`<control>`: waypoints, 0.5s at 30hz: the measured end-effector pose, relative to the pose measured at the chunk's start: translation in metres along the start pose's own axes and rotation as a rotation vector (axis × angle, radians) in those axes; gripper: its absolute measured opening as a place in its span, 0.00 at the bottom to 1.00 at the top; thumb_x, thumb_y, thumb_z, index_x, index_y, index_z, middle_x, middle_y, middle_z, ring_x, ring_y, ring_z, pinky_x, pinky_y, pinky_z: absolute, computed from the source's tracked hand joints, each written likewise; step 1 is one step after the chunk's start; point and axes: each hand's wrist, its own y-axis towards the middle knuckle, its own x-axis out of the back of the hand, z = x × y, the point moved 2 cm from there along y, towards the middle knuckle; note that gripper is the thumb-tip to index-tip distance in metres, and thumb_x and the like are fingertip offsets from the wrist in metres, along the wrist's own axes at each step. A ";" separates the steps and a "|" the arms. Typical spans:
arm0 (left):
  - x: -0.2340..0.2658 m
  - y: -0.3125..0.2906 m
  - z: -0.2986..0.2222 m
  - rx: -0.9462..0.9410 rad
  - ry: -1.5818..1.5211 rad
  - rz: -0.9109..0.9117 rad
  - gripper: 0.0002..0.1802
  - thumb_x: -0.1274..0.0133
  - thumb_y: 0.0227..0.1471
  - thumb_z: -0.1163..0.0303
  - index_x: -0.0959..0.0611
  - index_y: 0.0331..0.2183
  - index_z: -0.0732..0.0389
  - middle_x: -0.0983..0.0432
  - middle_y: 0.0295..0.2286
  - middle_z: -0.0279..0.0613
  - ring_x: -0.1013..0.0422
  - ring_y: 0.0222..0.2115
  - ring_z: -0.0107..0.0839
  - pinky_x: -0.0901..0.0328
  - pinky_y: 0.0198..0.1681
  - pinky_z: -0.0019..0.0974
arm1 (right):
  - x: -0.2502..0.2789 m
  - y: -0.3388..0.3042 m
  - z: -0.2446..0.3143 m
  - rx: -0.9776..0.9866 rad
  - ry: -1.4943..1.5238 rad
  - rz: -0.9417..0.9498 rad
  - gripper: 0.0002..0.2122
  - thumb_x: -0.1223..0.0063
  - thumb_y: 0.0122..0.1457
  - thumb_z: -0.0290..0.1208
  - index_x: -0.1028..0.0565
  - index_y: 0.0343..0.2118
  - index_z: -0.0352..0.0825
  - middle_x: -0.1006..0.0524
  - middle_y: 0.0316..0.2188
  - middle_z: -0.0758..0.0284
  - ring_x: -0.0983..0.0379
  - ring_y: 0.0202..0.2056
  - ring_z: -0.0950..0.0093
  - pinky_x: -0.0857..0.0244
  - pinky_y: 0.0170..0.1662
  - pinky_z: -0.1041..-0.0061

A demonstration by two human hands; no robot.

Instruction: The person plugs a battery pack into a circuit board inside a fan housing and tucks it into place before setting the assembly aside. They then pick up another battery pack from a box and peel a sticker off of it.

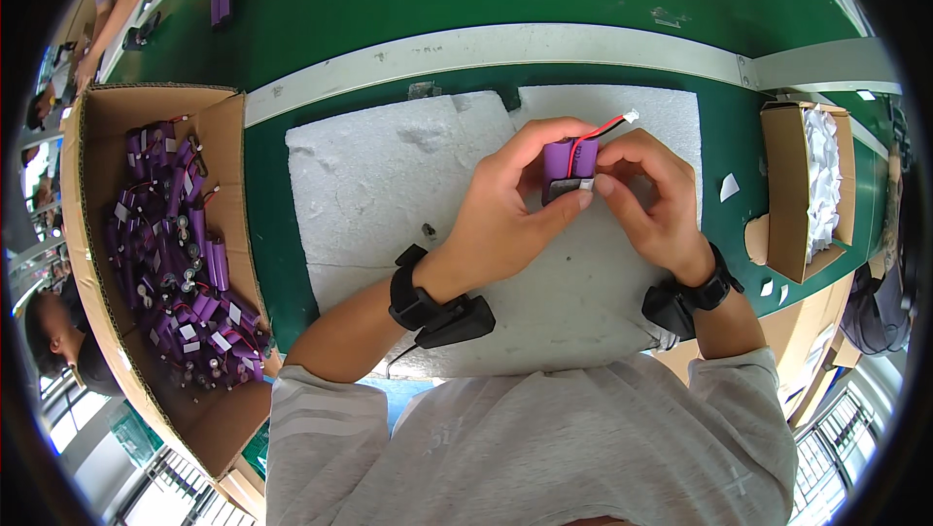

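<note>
A purple battery pack (558, 158) with red and black wires ending in a white connector (631, 117) is held above a white foam sheet. My left hand (515, 191) is closed around its left side, thumb across the dark lower end. A small white patch (586, 184) shows at that lower right corner. My right hand (649, 193) is at the pack's right side, thumb and index finger bent close together near the patch and wires. Whether those fingertips pinch anything is hidden.
An open cardboard box (175, 98) of similar purple packs stands at the left. A smaller box (782, 191) of white paper pieces is at the right, with loose scraps (729, 187) nearby. The foam sheet (389, 176) covers the green bench; a pale rail (505, 48) crosses behind.
</note>
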 end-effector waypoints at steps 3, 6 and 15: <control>0.000 0.000 0.001 0.000 -0.019 -0.002 0.29 0.45 0.48 0.85 0.33 0.52 0.62 0.29 0.45 0.44 0.31 0.46 0.31 0.35 0.51 0.36 | 0.001 0.000 0.001 -0.020 0.005 0.015 0.07 0.48 0.53 0.17 0.29 0.35 0.29 0.28 0.29 0.65 0.31 0.29 0.77 0.36 0.32 0.81; 0.000 0.000 0.002 -0.011 -0.049 0.004 0.29 0.45 0.48 0.85 0.33 0.52 0.62 0.29 0.45 0.45 0.31 0.46 0.31 0.35 0.51 0.37 | 0.001 0.000 0.002 -0.009 -0.004 0.025 0.07 0.47 0.52 0.17 0.29 0.35 0.29 0.27 0.29 0.65 0.31 0.29 0.77 0.36 0.32 0.81; 0.000 0.001 0.004 -0.014 -0.155 0.022 0.29 0.44 0.48 0.85 0.34 0.52 0.63 0.30 0.46 0.47 0.31 0.46 0.33 0.35 0.51 0.39 | 0.003 0.000 0.003 0.058 -0.023 0.024 0.07 0.46 0.51 0.17 0.28 0.34 0.30 0.27 0.30 0.63 0.31 0.29 0.75 0.37 0.31 0.81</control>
